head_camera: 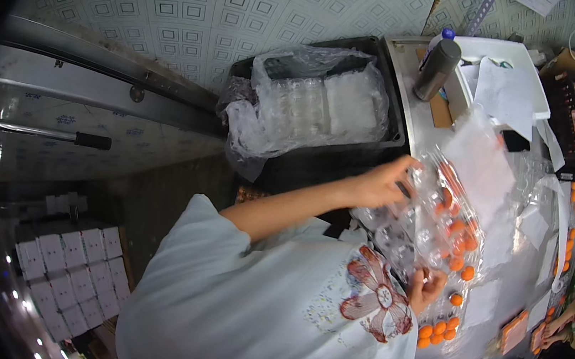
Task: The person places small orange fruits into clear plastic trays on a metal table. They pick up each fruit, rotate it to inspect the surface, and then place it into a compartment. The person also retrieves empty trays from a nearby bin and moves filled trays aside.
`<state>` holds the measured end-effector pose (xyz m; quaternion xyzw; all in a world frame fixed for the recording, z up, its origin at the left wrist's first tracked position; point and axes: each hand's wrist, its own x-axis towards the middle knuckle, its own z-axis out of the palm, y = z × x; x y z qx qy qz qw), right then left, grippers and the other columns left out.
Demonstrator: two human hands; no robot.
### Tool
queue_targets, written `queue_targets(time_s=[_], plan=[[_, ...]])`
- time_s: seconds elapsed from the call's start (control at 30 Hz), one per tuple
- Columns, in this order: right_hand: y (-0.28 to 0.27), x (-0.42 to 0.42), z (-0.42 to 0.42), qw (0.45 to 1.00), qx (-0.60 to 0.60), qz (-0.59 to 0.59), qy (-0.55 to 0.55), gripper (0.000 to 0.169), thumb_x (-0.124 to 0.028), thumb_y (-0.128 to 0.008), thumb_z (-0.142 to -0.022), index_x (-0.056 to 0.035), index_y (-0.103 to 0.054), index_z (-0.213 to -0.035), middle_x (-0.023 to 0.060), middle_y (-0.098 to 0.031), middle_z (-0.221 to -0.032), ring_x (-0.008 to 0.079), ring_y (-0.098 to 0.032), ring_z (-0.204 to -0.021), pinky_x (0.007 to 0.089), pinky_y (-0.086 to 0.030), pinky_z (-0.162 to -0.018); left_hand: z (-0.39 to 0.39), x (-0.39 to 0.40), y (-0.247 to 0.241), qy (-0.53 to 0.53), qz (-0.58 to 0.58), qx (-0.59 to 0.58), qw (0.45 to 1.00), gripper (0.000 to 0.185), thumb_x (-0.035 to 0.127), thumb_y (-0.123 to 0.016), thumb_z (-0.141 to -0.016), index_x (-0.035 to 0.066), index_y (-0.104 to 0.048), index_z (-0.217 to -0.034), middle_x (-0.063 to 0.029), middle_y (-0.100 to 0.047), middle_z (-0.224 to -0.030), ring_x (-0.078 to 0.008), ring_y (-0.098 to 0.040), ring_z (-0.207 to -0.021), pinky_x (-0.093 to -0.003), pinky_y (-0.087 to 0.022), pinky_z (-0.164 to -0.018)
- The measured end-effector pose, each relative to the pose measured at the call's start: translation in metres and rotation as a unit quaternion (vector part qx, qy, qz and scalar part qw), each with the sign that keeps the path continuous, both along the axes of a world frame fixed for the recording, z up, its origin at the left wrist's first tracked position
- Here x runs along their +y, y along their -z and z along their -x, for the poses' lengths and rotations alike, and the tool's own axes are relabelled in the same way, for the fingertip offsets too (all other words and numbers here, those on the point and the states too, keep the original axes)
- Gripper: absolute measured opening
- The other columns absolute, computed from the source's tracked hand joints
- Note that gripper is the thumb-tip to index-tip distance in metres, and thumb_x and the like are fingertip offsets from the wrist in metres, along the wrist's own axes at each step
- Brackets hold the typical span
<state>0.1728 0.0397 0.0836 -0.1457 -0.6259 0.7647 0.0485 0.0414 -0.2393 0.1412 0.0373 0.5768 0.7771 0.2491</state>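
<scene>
My left hand (386, 185) is over the upper end of clear plastic trays (428, 218), its fingers bent and blurred; whether it grips the plastic cannot be told. At the lower end, my right hand (426, 287) pinches the edge of the clear plastic. Orange balls (457, 235), which look like egg yolks, show in and under the plastic. A loose orange ball (456, 299) lies on the metal table just beyond my right hand, and a group of orange balls (438, 330) sits lower down. White sheets (481, 155) lie beyond the trays.
A black crate (396, 125) beside the table holds bagged clear trays (302, 103). A grey flask (438, 69) stands by a white bin (537, 97). Across the table, a person's hands (554, 333) hold an orange pack (537, 336). White boxes (74, 272) are stacked behind me.
</scene>
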Motion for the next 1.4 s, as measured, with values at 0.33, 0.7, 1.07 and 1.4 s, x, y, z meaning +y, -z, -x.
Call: queue_targets(time_s=[0.33,0.7,1.07,1.4], plan=[[-0.029,-0.1,0.038,0.905,-0.069,-0.101,-0.408,0.025,-0.008,-0.066,-0.095,0.0053,-0.061,-0.116,0.0122,-0.072,-0.106,0.0162,-0.069,-0.099,0.0294,-0.053,-0.088,0.042,-0.225,0.009,0.06,0.191,-0.032,0.979,0.066,-0.003,-0.053,-0.076,0.011,-0.055,-0.14,-0.0107,-0.073,-0.095,-0.0144,-0.069,-0.084,-0.0279,-0.053,-0.076],[0.019,-0.117,0.037,0.885,-0.174,-0.279,-0.329,0.027,-0.008,-0.07,-0.089,0.0041,-0.065,-0.113,0.0132,-0.074,-0.095,0.0171,-0.072,-0.089,0.0291,-0.055,-0.079,0.155,-0.359,0.184,0.149,0.502,0.056,0.85,0.048,0.0,-0.059,-0.084,0.004,-0.055,-0.131,-0.0193,-0.071,-0.102,-0.0248,-0.069,-0.094,-0.0369,-0.053,-0.08],[0.053,-0.093,0.008,0.786,-0.276,-0.46,-0.308,0.036,-0.02,-0.075,-0.083,0.0017,-0.066,-0.109,0.0237,-0.072,-0.093,0.0396,-0.072,-0.089,0.0435,-0.055,-0.075,0.125,-0.33,0.202,-0.007,0.706,0.203,0.678,0.052,0.022,-0.067,-0.087,0.009,-0.052,-0.134,-0.0193,-0.055,-0.137,-0.0384,-0.049,-0.133,-0.0495,-0.044,-0.105],[0.102,-0.073,-0.021,0.733,-0.365,-0.476,-0.32,0.037,-0.029,-0.073,-0.082,-0.0045,-0.067,-0.109,0.0242,-0.072,-0.094,0.0397,-0.071,-0.09,0.0442,-0.054,-0.078,0.049,-0.242,0.222,0.152,0.636,0.229,0.721,0.082,0.067,-0.052,-0.092,0.032,-0.023,-0.16,-0.0049,-0.016,-0.168,-0.0397,-0.008,-0.154,-0.0768,-0.004,-0.113]])
